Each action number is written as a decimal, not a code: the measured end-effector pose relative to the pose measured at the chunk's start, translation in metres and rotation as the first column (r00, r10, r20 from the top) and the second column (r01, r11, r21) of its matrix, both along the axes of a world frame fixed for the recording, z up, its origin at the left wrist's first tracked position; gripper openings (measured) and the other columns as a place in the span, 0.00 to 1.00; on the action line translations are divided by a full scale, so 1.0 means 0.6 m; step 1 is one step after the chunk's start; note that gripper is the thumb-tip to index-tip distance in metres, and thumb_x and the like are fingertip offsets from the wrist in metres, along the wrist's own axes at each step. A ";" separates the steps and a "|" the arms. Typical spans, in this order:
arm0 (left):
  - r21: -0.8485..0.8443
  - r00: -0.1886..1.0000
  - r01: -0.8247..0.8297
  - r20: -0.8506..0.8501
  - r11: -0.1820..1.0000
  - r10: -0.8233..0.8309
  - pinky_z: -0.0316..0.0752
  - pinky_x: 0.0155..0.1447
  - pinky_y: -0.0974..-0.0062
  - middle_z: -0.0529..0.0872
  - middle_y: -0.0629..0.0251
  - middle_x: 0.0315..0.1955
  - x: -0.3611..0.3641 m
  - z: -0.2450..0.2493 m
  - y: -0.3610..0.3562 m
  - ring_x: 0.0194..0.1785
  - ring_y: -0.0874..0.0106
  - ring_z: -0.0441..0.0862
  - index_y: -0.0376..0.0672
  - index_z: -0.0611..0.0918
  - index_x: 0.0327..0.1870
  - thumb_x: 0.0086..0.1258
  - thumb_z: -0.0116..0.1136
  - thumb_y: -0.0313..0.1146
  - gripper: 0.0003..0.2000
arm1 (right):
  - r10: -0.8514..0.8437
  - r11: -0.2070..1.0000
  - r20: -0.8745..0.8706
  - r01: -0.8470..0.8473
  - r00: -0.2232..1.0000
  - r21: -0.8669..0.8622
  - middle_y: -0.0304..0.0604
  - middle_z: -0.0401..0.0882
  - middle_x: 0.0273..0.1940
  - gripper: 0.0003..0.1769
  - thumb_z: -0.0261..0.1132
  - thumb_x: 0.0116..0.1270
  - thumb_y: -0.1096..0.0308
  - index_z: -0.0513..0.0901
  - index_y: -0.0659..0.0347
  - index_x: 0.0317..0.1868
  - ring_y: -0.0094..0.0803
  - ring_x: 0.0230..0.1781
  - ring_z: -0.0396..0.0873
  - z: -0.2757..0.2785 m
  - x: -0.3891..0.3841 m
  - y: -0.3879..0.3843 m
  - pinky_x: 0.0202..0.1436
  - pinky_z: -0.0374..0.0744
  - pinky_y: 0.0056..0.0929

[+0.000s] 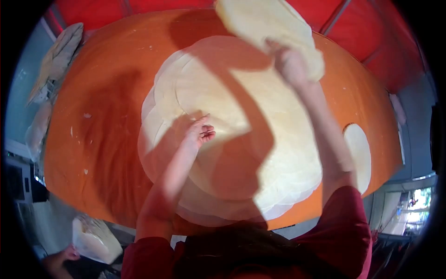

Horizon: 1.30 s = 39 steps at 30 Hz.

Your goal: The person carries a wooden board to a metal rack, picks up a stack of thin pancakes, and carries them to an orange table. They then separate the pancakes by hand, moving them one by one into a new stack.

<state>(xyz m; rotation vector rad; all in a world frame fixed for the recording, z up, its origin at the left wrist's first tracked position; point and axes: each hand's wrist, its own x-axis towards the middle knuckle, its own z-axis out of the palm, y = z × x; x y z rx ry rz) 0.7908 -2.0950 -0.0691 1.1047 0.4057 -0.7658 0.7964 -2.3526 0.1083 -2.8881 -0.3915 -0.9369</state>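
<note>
In the head view, just beyond the left hand's fingers, lie overlapping thin dough sheets (288, 121) on the orange tabletop (111, 51). The left hand (200, 132) is loosely open, its fingers partly bent, and nothing is seen in it; whether it touches the sheets I cannot tell. The right hand (291, 65), which is blurred, seems to grip a floppy dough piece (274, 29) near its edge; this piece extends forward and left from that hand. Because it is wide, soft and held by one hand only, it could fold on itself, or tear at the grip. If the left hand presses or drags, the thin layers under it could wrinkle or slide. Nearer to the body than the right hand, a separate sheet (357, 156) lies close to the right forearm (332, 130), so a low elbow might brush it.
</note>
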 end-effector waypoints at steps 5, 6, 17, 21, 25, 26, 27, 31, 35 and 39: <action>0.209 0.973 -0.075 0.231 0.975 0.025 0.77 0.32 0.69 0.78 0.60 0.25 0.006 -0.008 -0.007 0.26 0.66 0.77 0.38 0.72 0.36 0.59 0.53 0.35 0.10 | 0.100 0.986 -0.625 0.008 0.774 0.167 0.48 0.75 0.44 0.15 0.49 0.54 0.71 0.76 0.62 0.42 0.40 0.38 0.76 -0.217 0.017 0.085 0.41 0.75 0.34; 0.082 0.955 -0.129 0.280 0.988 0.101 0.77 0.33 0.69 0.79 0.60 0.27 0.006 -0.013 -0.011 0.29 0.67 0.77 0.38 0.72 0.37 0.60 0.52 0.33 0.10 | -0.078 0.997 -0.792 0.063 0.605 -0.050 0.48 0.76 0.43 0.12 0.50 0.53 0.73 0.77 0.65 0.37 0.39 0.37 0.77 -0.195 -0.002 0.113 0.40 0.76 0.36; -0.488 0.926 0.018 0.337 0.873 0.169 0.68 0.55 0.61 0.74 0.51 0.42 0.040 -0.008 -0.017 0.48 0.59 0.72 0.31 0.72 0.40 0.65 0.40 0.39 0.17 | 0.098 0.985 -0.378 -0.037 0.921 0.166 0.50 0.78 0.29 0.10 0.58 0.46 0.72 0.77 0.64 0.31 0.42 0.27 0.77 -0.205 -0.015 0.119 0.27 0.76 0.36; -0.697 0.968 -0.237 -0.109 0.677 0.227 0.68 0.55 0.60 0.71 0.48 0.41 0.008 0.040 -0.023 0.50 0.58 0.68 0.32 0.70 0.42 0.64 0.42 0.45 0.20 | 0.153 0.979 -0.282 -0.185 0.947 -0.089 0.49 0.75 0.18 0.04 0.58 0.42 0.71 0.77 0.62 0.20 0.40 0.23 0.77 -0.066 -0.036 0.134 0.20 0.73 0.37; -0.832 0.954 -0.300 -0.255 0.467 0.158 0.62 0.57 0.55 0.68 0.52 0.48 -0.023 0.007 -0.037 0.53 0.57 0.65 0.37 0.67 0.48 0.63 0.41 0.53 0.26 | 0.365 0.871 -0.472 -0.473 0.802 -0.131 0.45 0.74 0.18 0.04 0.54 0.42 0.72 0.75 0.56 0.17 0.39 0.21 0.76 -0.028 -0.151 0.208 0.21 0.73 0.36; -0.869 0.965 -0.263 -0.237 0.418 0.114 0.61 0.57 0.54 0.67 0.53 0.49 -0.032 -0.003 -0.034 0.54 0.57 0.64 0.39 0.66 0.50 0.62 0.41 0.54 0.26 | 0.428 0.841 -0.471 -0.530 0.771 -0.104 0.48 0.71 0.17 0.13 0.54 0.39 0.71 0.74 0.67 0.29 0.36 0.22 0.76 -0.038 -0.179 0.215 0.24 0.73 0.32; -0.901 0.979 -0.205 -0.196 0.383 0.063 0.61 0.56 0.52 0.67 0.54 0.50 -0.044 -0.011 -0.024 0.55 0.57 0.63 0.41 0.65 0.51 0.61 0.42 0.55 0.27 | 0.414 0.865 -0.523 -0.501 0.745 -0.029 0.48 0.71 0.17 0.13 0.55 0.39 0.73 0.74 0.66 0.30 0.38 0.23 0.76 -0.033 -0.191 0.223 0.25 0.74 0.32; -0.867 0.996 -0.078 -0.084 0.492 0.010 0.57 0.55 0.45 0.65 0.59 0.56 -0.089 -0.010 0.016 0.59 0.55 0.60 0.48 0.61 0.58 0.59 0.44 0.58 0.30 | 0.510 0.858 -0.547 -0.343 0.664 0.383 0.50 0.72 0.17 0.07 0.54 0.46 0.77 0.77 0.63 0.27 0.41 0.21 0.74 0.076 -0.198 0.172 0.27 0.73 0.35; -0.629 0.971 -0.113 0.092 0.769 0.219 0.51 0.61 0.48 0.58 0.62 0.60 -0.129 0.021 0.052 0.64 0.59 0.53 0.50 0.59 0.60 0.53 0.54 0.58 0.36 | 0.444 0.320 -0.229 0.085 0.867 0.944 0.46 0.79 0.31 0.13 0.64 0.49 0.71 0.77 0.67 0.37 0.29 0.27 0.78 0.181 -0.241 0.062 0.37 0.76 0.25; -0.708 0.909 0.100 0.350 0.699 0.225 0.56 0.62 0.57 0.64 0.61 0.57 -0.161 0.052 0.076 0.61 0.62 0.59 0.44 0.62 0.58 0.56 0.56 0.46 0.30 | 0.146 -0.071 -0.294 0.307 0.945 0.949 0.53 0.76 0.42 0.22 0.62 0.51 0.69 0.72 0.71 0.47 0.36 0.37 0.78 0.063 -0.253 -0.137 0.44 0.76 0.33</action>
